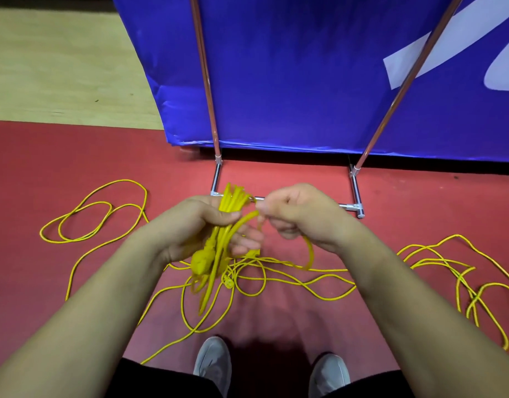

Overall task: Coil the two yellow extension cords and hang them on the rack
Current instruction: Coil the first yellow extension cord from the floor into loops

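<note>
The left hand (201, 228) is closed around a bundle of yellow cord loops (229, 208), with a yellow plug (201, 261) hanging just below the palm. The right hand (299, 214) pinches a strand of the same cord beside the bundle. Loose yellow cord (305, 285) sprawls over the red floor (104, 156). The chrome rack (355, 185) stands just beyond, against a blue banner (290, 81).

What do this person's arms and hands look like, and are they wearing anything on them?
Both forearms are bare from elbow to wrist: no sleeves show. The left hand and the right hand wear no gloves, and no rings, watch or wristband are visible. Lower in the view are dark trousers and grey shoes.
</note>
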